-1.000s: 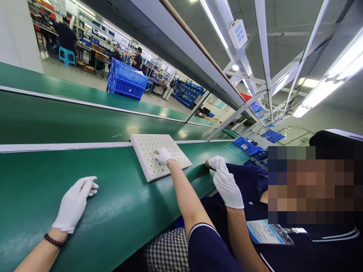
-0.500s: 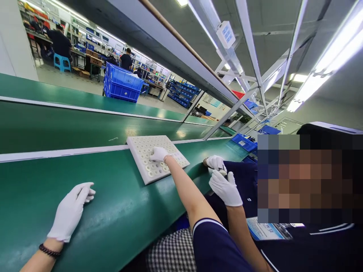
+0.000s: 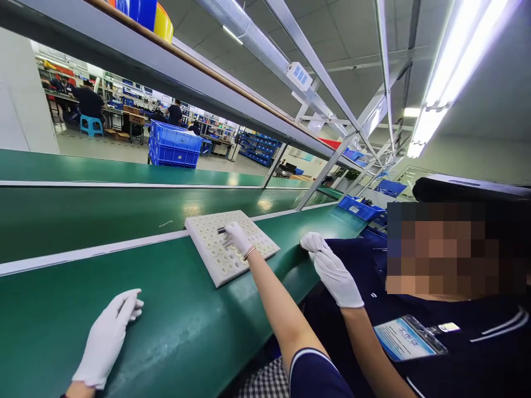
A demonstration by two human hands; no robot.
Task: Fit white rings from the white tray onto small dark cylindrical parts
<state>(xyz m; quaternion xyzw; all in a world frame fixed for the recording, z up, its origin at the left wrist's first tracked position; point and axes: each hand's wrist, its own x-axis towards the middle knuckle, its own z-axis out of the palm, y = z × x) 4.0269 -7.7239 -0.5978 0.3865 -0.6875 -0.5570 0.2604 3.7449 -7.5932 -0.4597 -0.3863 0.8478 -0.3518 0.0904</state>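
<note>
White-gloved left hand flat on green bench, perforated tray well beyond fingers

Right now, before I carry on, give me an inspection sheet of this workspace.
Surface: green bench, with a green conveyor belt behind it.
Job's things: white perforated tray lies flat on the bench; small dark part is over it.
Clutter: nothing seen.
Grips: left hand is gloved, flat on the bench and holds nothing; right hand is gloved and pinches the small dark part above the tray.
Cables: nothing seen.
Surroundings: co-worker's gloved hands at the bench edge to the right; blue crates beyond the belt; people at far benches.
</note>
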